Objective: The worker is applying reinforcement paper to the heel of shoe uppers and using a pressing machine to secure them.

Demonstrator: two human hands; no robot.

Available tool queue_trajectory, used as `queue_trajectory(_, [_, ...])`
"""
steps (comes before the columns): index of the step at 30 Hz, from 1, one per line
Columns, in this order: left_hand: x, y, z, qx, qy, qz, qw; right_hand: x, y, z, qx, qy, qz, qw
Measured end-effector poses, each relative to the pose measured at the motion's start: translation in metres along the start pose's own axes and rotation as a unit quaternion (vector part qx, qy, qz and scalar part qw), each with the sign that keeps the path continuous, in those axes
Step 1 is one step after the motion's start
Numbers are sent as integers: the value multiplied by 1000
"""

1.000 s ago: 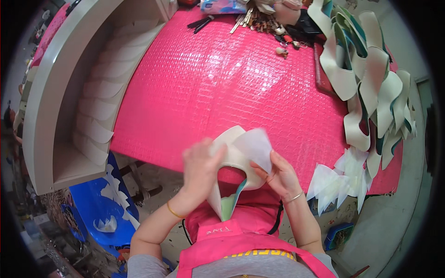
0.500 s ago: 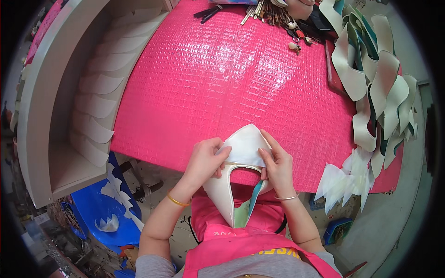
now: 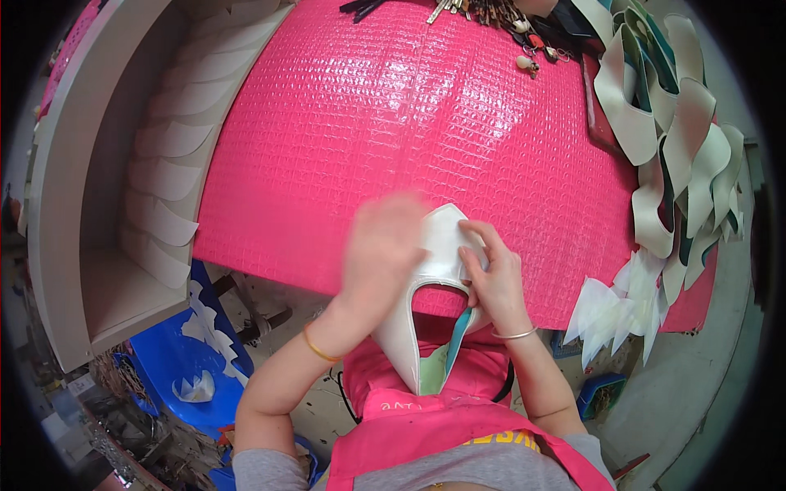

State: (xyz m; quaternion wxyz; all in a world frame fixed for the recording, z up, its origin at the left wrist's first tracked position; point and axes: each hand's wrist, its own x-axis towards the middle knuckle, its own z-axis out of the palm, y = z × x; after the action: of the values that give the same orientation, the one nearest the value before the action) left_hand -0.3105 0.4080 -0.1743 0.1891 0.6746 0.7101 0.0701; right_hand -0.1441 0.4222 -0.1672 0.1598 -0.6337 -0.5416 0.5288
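Observation:
A white shoe upper [image 3: 401, 340] with a teal and pale green lining stands at the table's near edge, its pointed toe facing away from me and its opening toward me. My right hand [image 3: 498, 282] grips its right side, with thumb and fingers bent on the white toe part. Over the left side of the toe is my left hand [image 3: 381, 250], smeared by motion. Its fingers are too blurred to show whether they hold anything. The toe's surface looks smooth and shiny where it shows between my hands.
Several white shoe uppers [image 3: 688, 131] are heaped at the right, above thin white pointed sheets [image 3: 602, 315]. Curved white pieces [image 3: 168, 176] overlap in a row along the grey shelf box [image 3: 61, 221]. A blue chair [image 3: 176, 335] with white scraps stands below left. Pink covering [image 3: 327, 164] spans the table.
My left hand has moved up and over the toe and is now blurred. The separate edge of the white piece across the toe no longer shows. My right hand stays on the right side.

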Motion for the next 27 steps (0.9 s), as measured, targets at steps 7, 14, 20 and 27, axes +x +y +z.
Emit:
queue_trajectory(7, [-3,-2,33,-37,74,269,960,-14,31,-37,-331,103,-51,937])
queue_trajectory(14, [-47,-47,15,-47,31,326,944,-25,43,-17,-399,-77,-339,848])
queue_trajectory(20, [-82,-48,5,-15,89,224,970,-28,24,-15,-391,-66,-347,850])
queue_trajectory(27, [-72,-55,-13,-290,203,162,921,-22,-12,-7,-333,13,-497,802])
